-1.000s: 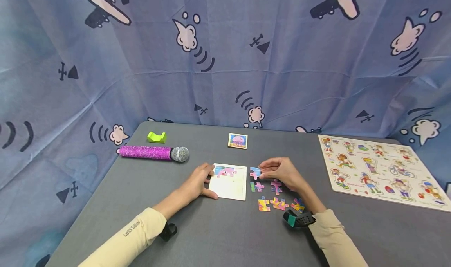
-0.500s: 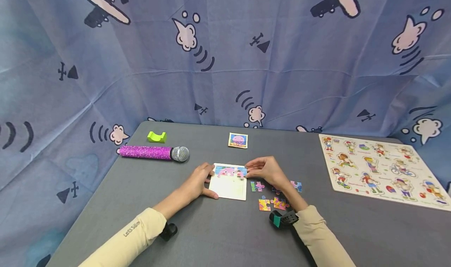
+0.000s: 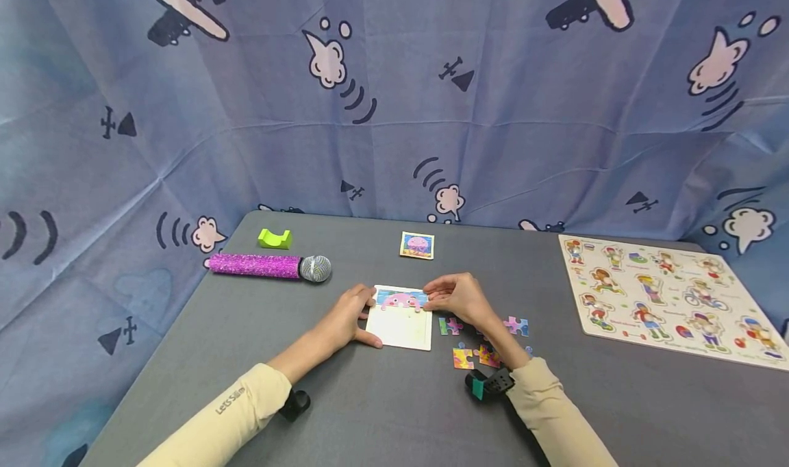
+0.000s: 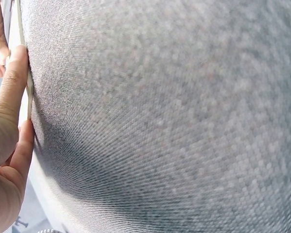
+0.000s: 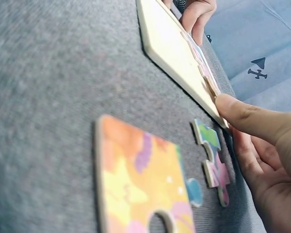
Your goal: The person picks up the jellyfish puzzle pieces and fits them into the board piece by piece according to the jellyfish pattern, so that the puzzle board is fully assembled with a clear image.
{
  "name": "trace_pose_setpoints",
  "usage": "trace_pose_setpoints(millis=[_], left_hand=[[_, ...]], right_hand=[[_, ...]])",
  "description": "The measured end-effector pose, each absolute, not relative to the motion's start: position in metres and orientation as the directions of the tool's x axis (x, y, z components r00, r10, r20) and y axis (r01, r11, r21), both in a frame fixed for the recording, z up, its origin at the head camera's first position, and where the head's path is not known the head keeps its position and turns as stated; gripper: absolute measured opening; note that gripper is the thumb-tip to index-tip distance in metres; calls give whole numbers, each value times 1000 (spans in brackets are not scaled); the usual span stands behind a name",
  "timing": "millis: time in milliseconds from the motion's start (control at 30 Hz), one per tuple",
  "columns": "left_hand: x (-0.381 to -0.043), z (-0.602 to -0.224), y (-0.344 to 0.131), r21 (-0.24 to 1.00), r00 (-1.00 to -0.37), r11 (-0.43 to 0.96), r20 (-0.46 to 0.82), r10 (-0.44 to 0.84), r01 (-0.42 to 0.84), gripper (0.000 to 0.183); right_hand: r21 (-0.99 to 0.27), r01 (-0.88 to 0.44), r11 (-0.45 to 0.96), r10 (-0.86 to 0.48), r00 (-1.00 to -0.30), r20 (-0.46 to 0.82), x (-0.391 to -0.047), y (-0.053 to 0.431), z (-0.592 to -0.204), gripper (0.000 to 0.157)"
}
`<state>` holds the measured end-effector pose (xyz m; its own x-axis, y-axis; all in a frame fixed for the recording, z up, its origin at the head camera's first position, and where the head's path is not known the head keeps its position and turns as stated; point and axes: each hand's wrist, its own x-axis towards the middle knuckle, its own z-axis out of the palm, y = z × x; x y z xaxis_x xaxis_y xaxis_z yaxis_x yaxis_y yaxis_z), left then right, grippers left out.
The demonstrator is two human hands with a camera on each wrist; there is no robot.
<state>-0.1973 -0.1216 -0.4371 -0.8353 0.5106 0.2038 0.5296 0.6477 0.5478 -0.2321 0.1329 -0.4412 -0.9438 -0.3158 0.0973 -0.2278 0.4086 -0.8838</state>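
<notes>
A square white puzzle tray (image 3: 401, 331) lies on the table with an octopus-like pink picture (image 3: 399, 298) along its far side. My left hand (image 3: 339, 322) rests at the tray's left side, fingers on the edge and thumb by the near-left corner. At the tray's far right corner my right hand (image 3: 459, 298) pinches a jigsaw piece (image 3: 420, 303), mostly hidden by the fingers. In the right wrist view, the right thumb (image 5: 247, 114) presses at the end of the row. Right of the tray lie a green-and-pink piece (image 3: 451, 326), a pink-and-blue piece (image 3: 516, 326) and a yellow piece (image 3: 463, 358).
A small picture card (image 3: 417, 245) lies beyond the tray. To the left are a purple glittery microphone (image 3: 265, 266) and a green curved block (image 3: 274, 240). A large peg puzzle board (image 3: 668, 299) lies at right. A blue patterned curtain (image 3: 382, 97) hangs behind the table.
My right hand has moved left with the jigsaw piece, from beside the tray into its far right corner. The left hand has stayed at the tray's edge.
</notes>
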Motion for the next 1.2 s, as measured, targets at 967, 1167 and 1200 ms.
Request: trace_pose_setpoints(millis=[967, 1167, 1200], left_hand=[[-197, -436, -122, 563, -830, 630, 211, 517, 535, 95], [-197, -437, -121, 582, -837, 623, 209, 506, 522, 93], [-196, -438, -121, 584, -837, 623, 208, 506, 521, 93]], right_hand=[[-881, -232, 413, -343, -936, 85, -230, 126, -436, 21], [-865, -251, 434, -328, -938, 108, -229, 123, -439, 19], [-869, -250, 427, -331, -937, 107, -229, 124, -439, 19]])
